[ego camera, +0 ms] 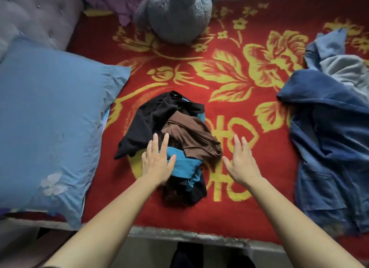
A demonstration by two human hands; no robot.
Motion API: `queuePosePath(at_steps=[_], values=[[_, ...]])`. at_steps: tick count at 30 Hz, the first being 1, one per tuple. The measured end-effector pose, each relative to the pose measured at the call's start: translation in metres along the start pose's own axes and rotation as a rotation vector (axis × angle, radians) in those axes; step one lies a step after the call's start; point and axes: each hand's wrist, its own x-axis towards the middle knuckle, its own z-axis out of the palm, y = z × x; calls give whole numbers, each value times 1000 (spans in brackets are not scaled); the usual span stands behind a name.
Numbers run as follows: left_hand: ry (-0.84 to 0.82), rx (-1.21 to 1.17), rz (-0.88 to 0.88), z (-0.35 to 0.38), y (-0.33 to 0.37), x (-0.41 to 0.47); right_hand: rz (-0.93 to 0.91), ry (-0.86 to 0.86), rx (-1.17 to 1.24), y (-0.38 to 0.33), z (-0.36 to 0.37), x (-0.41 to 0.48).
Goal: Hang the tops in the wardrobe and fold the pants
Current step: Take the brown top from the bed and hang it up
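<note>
The bed's red floral blanket [225, 112] bears a blue pillow [50, 118] left, a clothes heap [173, 128] centre, denim garments [327, 140] right, a grey plush toy [175, 14] behind.

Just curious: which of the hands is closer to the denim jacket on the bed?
Right. The right hand is over the red blanket, between the clothes pile and the denim jacket; the left hand lies on the pile, farther off.

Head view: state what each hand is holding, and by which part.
Nothing is held. The left hand lies flat, fingers straight, on the clothes pile; the right hand is open beside it, over the red blanket.
</note>
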Motion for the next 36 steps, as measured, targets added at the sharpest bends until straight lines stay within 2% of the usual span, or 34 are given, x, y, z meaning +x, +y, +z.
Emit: queuePosePath(at_steps=[5, 7, 11, 13, 15, 18, 20, 22, 24, 27, 32, 36], values=[[-496, -2, -92, 109, -26, 37, 146, -5, 226, -4, 88, 54], [-591, -11, -101, 146, -33, 33, 214, -2, 298, -8, 117, 72], [-500, 0, -83, 180, -35, 36, 219, 21, 287, -11, 158, 98], [-497, 10, -70, 182, -36, 40, 238, -52, 234, -9, 171, 103], [-506, 2, -62, 179, -38, 40, 319, -112, 332, -9, 173, 101], [-462, -25, -40, 166, -41, 43, 383, -51, 388, -11, 145, 88], [-460, 37, -2, 150, -42, 43, 378, 36, 425, -13, 110, 77], [-476, 104, -6, 130, -38, 39, 403, 118, 605, -19, 65, 68], [-423, 86, -26, 106, -27, 31, 422, 132, 826, -31, 15, 61], [-214, -4, 34, 65, 0, 14, 342, 103, 1072, -60, -62, 45], [151, -330, 94, -41, 67, -11, 96, 1, 1219, -121, -173, -9], [496, -505, 361, -147, 109, -28, -51, -36, 1244, -151, -253, -63]])
